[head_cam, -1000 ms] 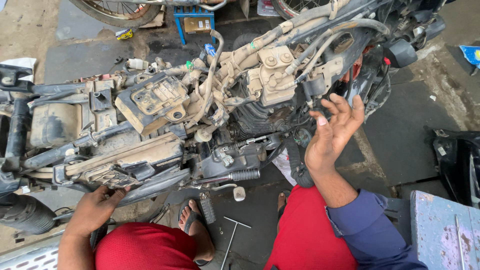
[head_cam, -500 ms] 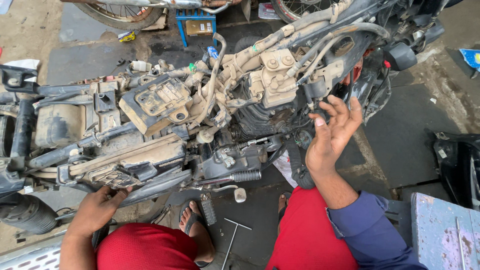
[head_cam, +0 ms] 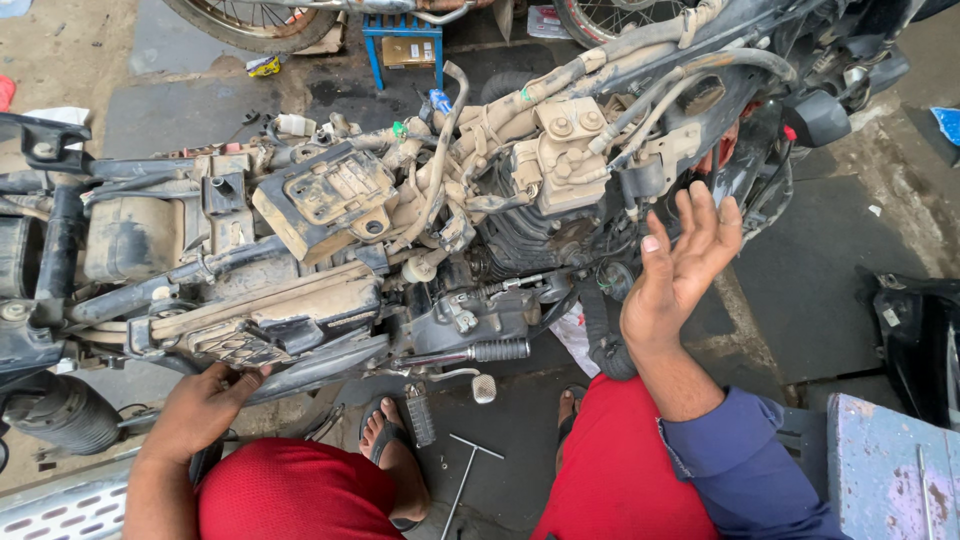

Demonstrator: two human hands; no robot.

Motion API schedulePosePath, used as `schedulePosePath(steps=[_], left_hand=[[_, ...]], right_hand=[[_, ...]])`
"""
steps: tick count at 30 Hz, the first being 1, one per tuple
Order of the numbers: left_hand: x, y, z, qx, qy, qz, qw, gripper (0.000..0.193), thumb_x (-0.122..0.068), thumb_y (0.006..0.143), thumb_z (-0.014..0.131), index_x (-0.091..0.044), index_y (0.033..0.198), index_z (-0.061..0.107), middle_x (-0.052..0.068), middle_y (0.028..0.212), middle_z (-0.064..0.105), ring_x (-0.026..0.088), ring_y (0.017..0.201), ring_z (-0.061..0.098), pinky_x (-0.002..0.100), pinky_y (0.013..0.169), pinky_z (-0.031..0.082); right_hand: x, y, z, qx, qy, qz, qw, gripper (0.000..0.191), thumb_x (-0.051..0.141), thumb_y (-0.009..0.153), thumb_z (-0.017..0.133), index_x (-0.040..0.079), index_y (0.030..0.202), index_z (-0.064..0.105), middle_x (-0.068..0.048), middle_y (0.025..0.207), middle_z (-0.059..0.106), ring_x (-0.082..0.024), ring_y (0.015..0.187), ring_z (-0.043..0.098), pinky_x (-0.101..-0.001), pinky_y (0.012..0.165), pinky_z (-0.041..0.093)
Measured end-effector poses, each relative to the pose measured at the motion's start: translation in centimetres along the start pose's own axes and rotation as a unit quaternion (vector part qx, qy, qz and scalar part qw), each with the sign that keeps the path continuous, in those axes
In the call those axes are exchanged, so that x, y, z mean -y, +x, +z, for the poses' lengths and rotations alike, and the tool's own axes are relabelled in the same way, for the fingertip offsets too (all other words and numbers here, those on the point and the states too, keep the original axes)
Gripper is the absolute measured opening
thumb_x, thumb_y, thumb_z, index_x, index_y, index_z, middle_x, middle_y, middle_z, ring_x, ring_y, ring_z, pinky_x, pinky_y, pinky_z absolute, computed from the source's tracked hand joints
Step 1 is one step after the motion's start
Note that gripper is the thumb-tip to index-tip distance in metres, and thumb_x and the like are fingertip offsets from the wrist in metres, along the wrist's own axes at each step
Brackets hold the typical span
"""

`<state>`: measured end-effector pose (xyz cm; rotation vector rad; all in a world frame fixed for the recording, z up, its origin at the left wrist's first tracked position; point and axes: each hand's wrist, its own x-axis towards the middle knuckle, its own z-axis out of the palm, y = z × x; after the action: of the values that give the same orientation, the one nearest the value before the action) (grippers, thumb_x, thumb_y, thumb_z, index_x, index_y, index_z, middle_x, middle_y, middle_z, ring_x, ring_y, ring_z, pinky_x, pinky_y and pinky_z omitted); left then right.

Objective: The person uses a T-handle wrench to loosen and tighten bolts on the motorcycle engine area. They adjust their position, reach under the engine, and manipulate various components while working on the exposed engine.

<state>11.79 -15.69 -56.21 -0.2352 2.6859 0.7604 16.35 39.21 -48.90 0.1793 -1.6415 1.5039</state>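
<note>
1. The left hand [head_cam: 205,405] is laid palm down against the lower edge of the mud-caked, stripped motorcycle frame [head_cam: 300,300], fingers curled on the dusty side panel; whether anything is gripped there cannot be told.
2. The right hand [head_cam: 680,265] is held up with fingers spread wide and empty, just beside the dark finned engine block [head_cam: 530,240].
3. A thin metal T-shaped wrench [head_cam: 462,470] is seen lying on the dark concrete floor [head_cam: 820,270] between the sandalled feet.

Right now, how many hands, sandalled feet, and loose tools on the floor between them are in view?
Hands: 2, left hand on the motorcycle frame, right hand raised open.
Sandalled feet: 2.
T-handle wrench: 1.
Total: 5.
</note>
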Motion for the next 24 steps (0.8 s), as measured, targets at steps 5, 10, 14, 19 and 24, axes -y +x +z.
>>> schedulePosePath(steps=[5,10,14,19,24], left_hand=[[-0.2,-0.2,-0.2,0.002,0.003,0.003,1.0,0.062,-0.057,0.085,0.068,0.002,0.1,0.077,0.027,0.081,0.072,0.041,0.081,0.073,0.047,0.079,0.055],[-0.3,-0.3,-0.5,-0.008,0.017,0.022,1.0,0.062,-0.057,0.086,0.068,0.002,0.1,0.077,0.029,0.079,0.075,0.042,0.081,0.074,0.047,0.079,0.055],[-0.4,-0.5,-0.6,-0.007,-0.026,0.038,0.999,0.059,-0.055,0.083,0.068,0.001,0.099,0.077,0.026,0.08,0.076,0.04,0.082,0.072,0.046,0.078,0.055],[0.1,-0.4,-0.4,-0.008,0.002,0.027,1.0,0.059,-0.054,0.086,0.069,0.003,0.099,0.076,0.028,0.081,0.072,0.042,0.082,0.071,0.048,0.078,0.055],[0.0,-0.6,-0.4,-0.03,0.033,0.057,0.997,0.056,-0.052,0.088,0.068,0.001,0.102,0.076,0.032,0.083,0.073,0.047,0.088,0.071,0.05,0.082,0.053]], right_hand=[[0.0,0.2,0.5,0.001,0.042,-0.007,0.999,0.066,0.008,0.111,0.056,0.012,0.164,0.019,-0.016,0.161,0.037,-0.025,0.149,0.043,-0.0416,0.12,0.046],[0.8,0.4,0.9,0.045,-0.004,0.133,0.99,0.023,0.004,0.105,0.056,-0.002,0.126,0.061,-0.014,0.102,0.074,-0.012,0.078,0.049,-0.029,0.076,0.042],[1.7,0.2,2.4,0.33,-0.059,0.135,0.932,0.021,0.012,0.099,0.063,0.003,0.117,0.067,-0.009,0.095,0.076,-0.018,0.09,0.074,-0.0324,0.082,0.058],[2.8,-0.5,4.1,0.561,-0.143,0.062,0.813,0.022,0.014,0.101,0.059,0.006,0.119,0.07,-0.01,0.098,0.079,-0.026,0.09,0.076,-0.0378,0.081,0.058],[2.8,-0.5,4.3,0.523,-0.159,0.064,0.835,0.022,0.018,0.097,0.065,0.007,0.114,0.073,-0.011,0.098,0.079,-0.027,0.089,0.078,-0.0385,0.078,0.059]])
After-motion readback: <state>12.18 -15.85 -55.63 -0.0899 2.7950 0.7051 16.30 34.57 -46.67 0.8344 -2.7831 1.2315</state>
